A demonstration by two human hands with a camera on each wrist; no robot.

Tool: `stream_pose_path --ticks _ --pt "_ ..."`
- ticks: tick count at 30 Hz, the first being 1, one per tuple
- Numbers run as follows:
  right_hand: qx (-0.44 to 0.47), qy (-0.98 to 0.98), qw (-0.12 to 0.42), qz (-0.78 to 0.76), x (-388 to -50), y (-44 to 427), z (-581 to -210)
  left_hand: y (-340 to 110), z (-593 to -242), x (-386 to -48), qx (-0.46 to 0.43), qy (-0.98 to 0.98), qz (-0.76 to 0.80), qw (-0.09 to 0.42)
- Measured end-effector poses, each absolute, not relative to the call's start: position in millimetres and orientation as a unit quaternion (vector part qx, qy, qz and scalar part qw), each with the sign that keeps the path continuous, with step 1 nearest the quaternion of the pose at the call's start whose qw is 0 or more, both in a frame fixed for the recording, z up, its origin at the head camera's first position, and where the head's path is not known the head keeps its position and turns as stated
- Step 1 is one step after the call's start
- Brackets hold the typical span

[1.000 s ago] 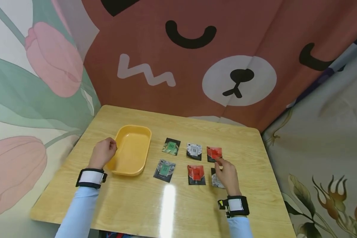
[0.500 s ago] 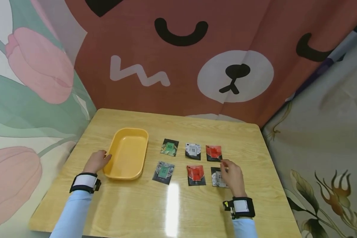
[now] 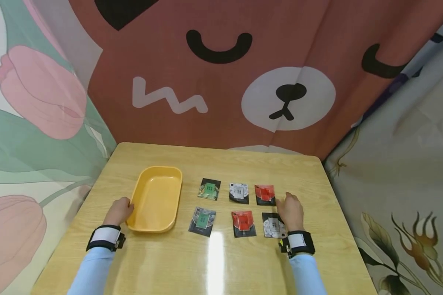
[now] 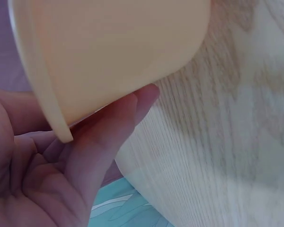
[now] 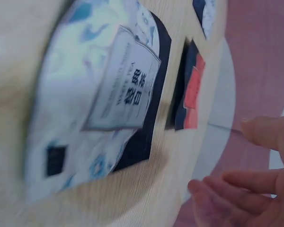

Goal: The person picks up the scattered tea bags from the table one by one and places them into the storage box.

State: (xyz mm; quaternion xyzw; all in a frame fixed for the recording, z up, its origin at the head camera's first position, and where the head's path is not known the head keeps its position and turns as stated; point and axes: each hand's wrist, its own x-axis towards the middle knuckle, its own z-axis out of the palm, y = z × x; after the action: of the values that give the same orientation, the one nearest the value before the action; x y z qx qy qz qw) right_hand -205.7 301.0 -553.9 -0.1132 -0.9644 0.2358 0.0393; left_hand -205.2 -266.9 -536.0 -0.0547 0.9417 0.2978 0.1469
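On the left of the table, my left hand (image 3: 119, 211) grips the side rim of a yellow tray (image 3: 131, 213). In the left wrist view the rim of the tray (image 4: 52, 111) lies between thumb and fingers, and the fingers rest along its outer wall. My right hand (image 3: 291, 212) hovers empty, fingers loosely spread, right of a red tea packet (image 3: 266, 194) and partly over a white tea packet (image 3: 274, 226). Its fingers touch nothing in the right wrist view, where the white packet's printed label shows large.
Two green packets (image 3: 209, 189), another white packet (image 3: 238, 193) and a second red packet (image 3: 243, 223) lie flat in two rows with the others. A curtain with a bear print (image 3: 214, 90) hangs behind the wooden table (image 3: 162, 262).
My left hand has slid nearer along the tray's side and now holds its rim. The right hand has moved rightward, away from the far red packet. The head view has shifted slightly.
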Motion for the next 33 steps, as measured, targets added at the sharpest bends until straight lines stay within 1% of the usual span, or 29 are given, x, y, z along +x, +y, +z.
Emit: stream_pose_path --ticks 7,10,13,15,22,26,30,33 --pt "-0.129 -0.97 -0.008 0.207 -234.7 290.6 -564.0 -264.7 -536.9 -203.4 -0.048 0.944 0.297 0.132" --pt "-0.152 -0.967 -0.04 0.202 -244.0 285.2 -565.9 -263.9 -536.2 -203.8 -0.044 0.946 0.297 0.122" --pt "-0.174 -0.964 -0.071 0.187 -252.7 278.2 -567.5 -264.1 -535.8 -204.1 -0.044 0.946 0.299 0.121" --pt "-0.183 -0.963 -0.082 0.182 -258.0 273.5 -569.6 -264.6 -535.9 -204.1 -0.047 0.945 0.298 0.123" --pt "-0.206 -0.956 -0.079 0.192 -271.8 265.6 -581.4 -265.7 -539.2 -203.5 -0.042 0.948 0.292 0.118" --pt "-0.211 -0.951 -0.075 0.211 -275.8 264.6 -581.8 -265.8 -540.6 -204.2 -0.041 0.949 0.29 0.114" --pt "-0.212 -0.946 -0.064 0.236 -275.6 263.1 -580.8 -267.5 -540.5 -204.3 -0.041 0.95 0.289 0.115" --pt "-0.204 -0.945 -0.046 0.25 -273.1 264.2 -580.0 -267.5 -540.6 -205.1 -0.042 0.948 0.293 0.118"
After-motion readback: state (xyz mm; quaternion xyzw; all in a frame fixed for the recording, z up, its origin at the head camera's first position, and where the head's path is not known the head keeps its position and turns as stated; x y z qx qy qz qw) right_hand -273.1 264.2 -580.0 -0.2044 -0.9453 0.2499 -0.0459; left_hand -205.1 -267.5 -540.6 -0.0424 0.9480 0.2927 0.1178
